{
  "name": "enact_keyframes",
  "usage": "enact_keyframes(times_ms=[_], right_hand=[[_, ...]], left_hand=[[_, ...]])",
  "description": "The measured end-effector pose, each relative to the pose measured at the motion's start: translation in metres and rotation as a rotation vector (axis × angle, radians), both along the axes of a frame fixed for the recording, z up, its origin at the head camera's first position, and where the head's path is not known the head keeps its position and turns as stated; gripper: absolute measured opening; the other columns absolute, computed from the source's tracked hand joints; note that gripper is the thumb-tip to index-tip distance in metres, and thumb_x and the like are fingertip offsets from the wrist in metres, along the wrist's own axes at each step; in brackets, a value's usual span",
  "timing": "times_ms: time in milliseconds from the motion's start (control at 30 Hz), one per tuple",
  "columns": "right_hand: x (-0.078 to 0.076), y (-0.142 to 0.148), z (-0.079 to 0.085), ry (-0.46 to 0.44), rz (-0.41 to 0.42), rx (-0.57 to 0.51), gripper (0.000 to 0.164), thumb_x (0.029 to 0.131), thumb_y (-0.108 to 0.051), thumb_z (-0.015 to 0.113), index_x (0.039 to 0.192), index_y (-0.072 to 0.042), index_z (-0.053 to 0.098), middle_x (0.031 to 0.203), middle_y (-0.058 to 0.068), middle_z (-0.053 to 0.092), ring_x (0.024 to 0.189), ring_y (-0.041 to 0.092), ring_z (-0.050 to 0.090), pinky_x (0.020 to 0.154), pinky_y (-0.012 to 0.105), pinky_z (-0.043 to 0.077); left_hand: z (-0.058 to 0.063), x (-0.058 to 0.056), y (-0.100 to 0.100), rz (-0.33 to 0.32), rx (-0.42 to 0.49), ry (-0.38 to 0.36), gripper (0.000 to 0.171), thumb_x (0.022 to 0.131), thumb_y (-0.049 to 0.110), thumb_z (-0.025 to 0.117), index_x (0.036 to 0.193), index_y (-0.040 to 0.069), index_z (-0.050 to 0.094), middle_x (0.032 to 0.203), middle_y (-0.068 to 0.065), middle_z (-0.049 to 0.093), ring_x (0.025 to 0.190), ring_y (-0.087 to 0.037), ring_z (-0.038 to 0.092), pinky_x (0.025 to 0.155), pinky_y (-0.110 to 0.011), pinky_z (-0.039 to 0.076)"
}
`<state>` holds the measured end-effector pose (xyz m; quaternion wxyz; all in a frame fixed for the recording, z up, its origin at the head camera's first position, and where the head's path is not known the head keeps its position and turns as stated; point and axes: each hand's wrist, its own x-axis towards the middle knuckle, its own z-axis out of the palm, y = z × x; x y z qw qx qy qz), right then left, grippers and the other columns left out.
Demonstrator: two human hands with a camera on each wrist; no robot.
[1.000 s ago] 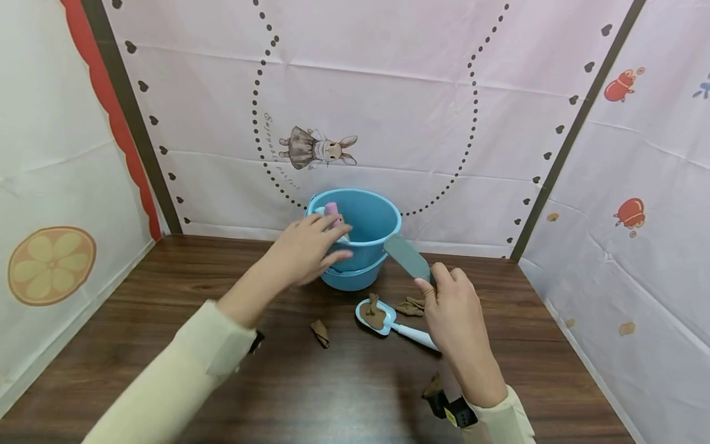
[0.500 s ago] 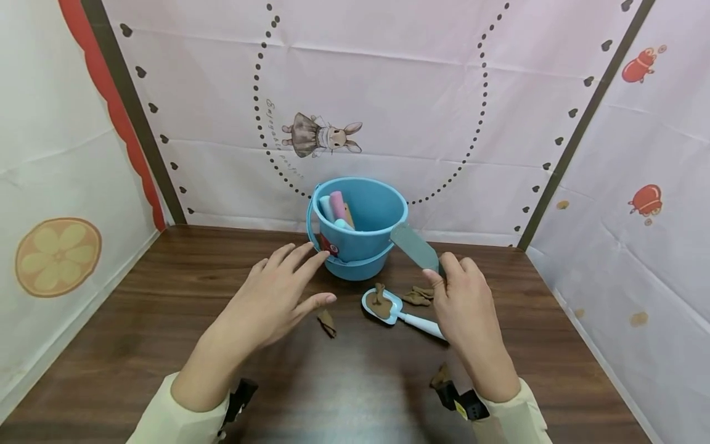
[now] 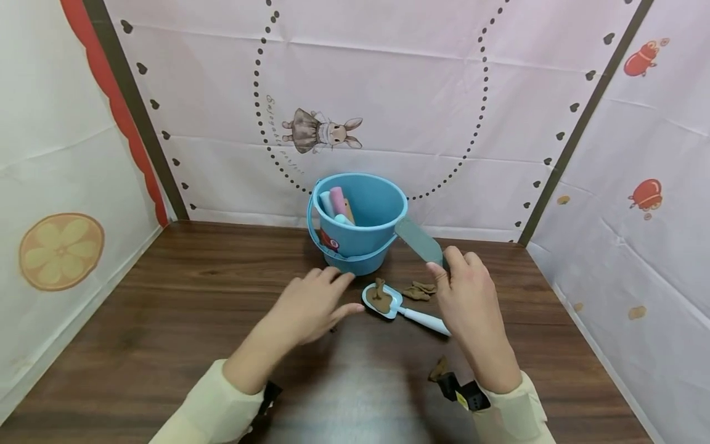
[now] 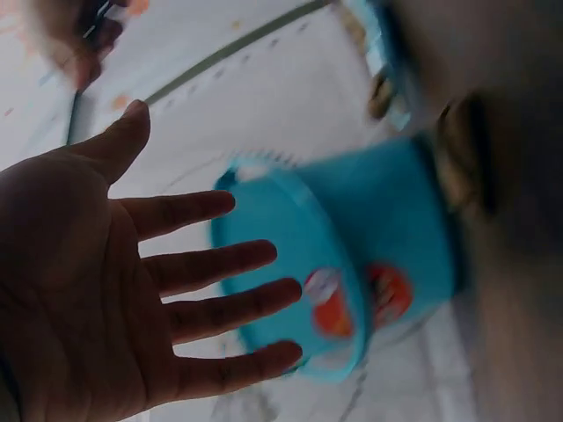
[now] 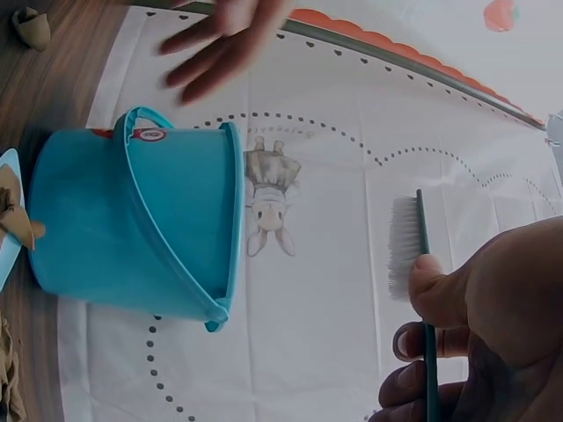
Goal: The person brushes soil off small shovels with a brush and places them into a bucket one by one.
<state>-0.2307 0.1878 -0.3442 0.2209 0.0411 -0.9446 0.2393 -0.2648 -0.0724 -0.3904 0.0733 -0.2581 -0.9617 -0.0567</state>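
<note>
My right hand [image 3: 471, 302] holds a flat green-backed brush [image 3: 418, 240] in the air, right of the bucket. White bristles [image 5: 405, 251] show on it in the right wrist view. Over the table, in front of the blue bucket [image 3: 360, 243], my left hand [image 3: 310, 308] is spread with nothing in it; its palm and straight fingers [image 4: 211, 268] face the left wrist camera. A crumpled brown piece [image 4: 462, 154] lies on the table, almost hidden under that hand in the head view. Between the hands lies a light blue toy shovel [image 3: 424, 320] with brown stuff [image 3: 378, 301] in its scoop.
Pink and light blue rolls [image 3: 337, 200] stand inside the bucket, whose handle [image 3: 310, 225] hangs down in front. More brown pieces lie beside the shovel [image 3: 418, 291] and near the right wrist [image 3: 438, 369]. Printed cloth walls [image 3: 222, 185] enclose the wooden table [image 3: 166, 320].
My left hand has drawn back from the bucket rim toward me, then moved right over the brown piece in front of the bucket. The right hand keeps the brush in nearly the same place.
</note>
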Motion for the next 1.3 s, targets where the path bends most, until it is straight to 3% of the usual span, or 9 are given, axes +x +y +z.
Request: enact_keyframes(times_ms=[267,433,633,767,867,1000,1067,1167,1300], right_hand=[[0.003,0.003,0.004,-0.011,0.010,0.012,0.030,0.105,-0.037,0.053,0.105,-0.006,0.055,0.082,0.012,0.044,0.067,0.026,0.044,0.058,0.037,0.038],[0.003,0.009,0.006,-0.019,0.007,0.013,0.032,0.106,-0.037,0.051,0.108,-0.005,0.055,0.083,0.013,0.045,0.068,0.027,0.045,0.059,0.037,0.039],[0.001,0.022,0.008,-0.050,-0.033,0.019,0.033,0.107,-0.036,0.049,0.109,-0.004,0.054,0.084,0.014,0.046,0.067,0.028,0.046,0.058,0.038,0.038],[-0.002,0.030,0.009,-0.096,-0.063,0.015,0.035,0.107,-0.038,0.047,0.111,-0.004,0.055,0.086,0.016,0.048,0.070,0.030,0.049,0.058,0.039,0.039],[-0.003,0.033,0.010,-0.109,-0.080,0.003,0.037,0.107,-0.040,0.046,0.113,-0.004,0.056,0.089,0.016,0.049,0.073,0.031,0.050,0.059,0.040,0.040],[-0.002,0.035,0.012,-0.097,-0.094,0.001,0.037,0.107,-0.040,0.047,0.115,-0.005,0.056,0.090,0.017,0.051,0.075,0.032,0.051,0.060,0.041,0.041],[-0.001,0.035,0.013,-0.091,-0.093,0.002,0.037,0.107,-0.040,0.047,0.115,-0.005,0.056,0.091,0.017,0.051,0.075,0.033,0.051,0.060,0.041,0.041],[-0.001,0.035,0.013,-0.091,-0.088,-0.002,0.038,0.107,-0.041,0.047,0.115,-0.005,0.056,0.091,0.017,0.051,0.075,0.032,0.052,0.060,0.041,0.041],[0.000,0.036,0.014,-0.102,-0.085,-0.007,0.039,0.107,-0.041,0.047,0.116,-0.004,0.056,0.090,0.017,0.051,0.074,0.032,0.051,0.060,0.041,0.040]], left_hand=[[-0.033,-0.024,0.078,0.014,-0.033,-0.183,0.060,0.095,0.071,0.047,0.125,0.023,0.065,0.111,0.002,0.069,0.102,-0.020,0.067,0.076,-0.045,0.056],[-0.043,-0.037,0.130,0.163,-0.138,-0.242,0.069,0.094,0.078,0.036,0.110,0.022,0.074,0.100,0.000,0.071,0.079,-0.021,0.065,0.064,-0.040,0.053],[-0.052,-0.056,0.178,0.329,-0.279,-0.382,0.081,0.093,0.082,0.026,0.127,0.025,0.071,0.119,-0.003,0.070,0.083,-0.024,0.065,0.061,-0.037,0.047],[-0.055,-0.060,0.189,0.403,-0.332,-0.423,0.081,0.090,0.084,0.034,0.135,0.024,0.066,0.136,-0.001,0.064,0.094,-0.020,0.066,0.061,-0.034,0.047],[-0.053,-0.059,0.189,0.411,-0.364,-0.448,0.074,0.091,0.080,0.043,0.137,0.026,0.063,0.136,0.002,0.063,0.080,-0.015,0.063,0.057,-0.031,0.045],[-0.047,-0.056,0.188,0.380,-0.373,-0.470,0.055,0.093,0.067,0.050,0.126,0.026,0.067,0.102,0.004,0.066,0.052,-0.011,0.038,0.048,-0.028,0.031],[-0.045,-0.056,0.188,0.374,-0.383,-0.482,0.048,0.094,0.064,0.052,0.116,0.025,0.068,0.085,0.005,0.060,0.050,-0.011,0.027,0.048,-0.029,0.024],[-0.044,-0.055,0.189,0.386,-0.405,-0.497,0.048,0.093,0.066,0.053,0.108,0.022,0.069,0.078,0.006,0.058,0.051,-0.011,0.026,0.049,-0.028,0.025],[-0.049,-0.053,0.189,0.414,-0.404,-0.484,0.061,0.090,0.072,0.057,0.122,0.022,0.070,0.108,0.004,0.069,0.058,-0.010,0.042,0.052,-0.027,0.033]])
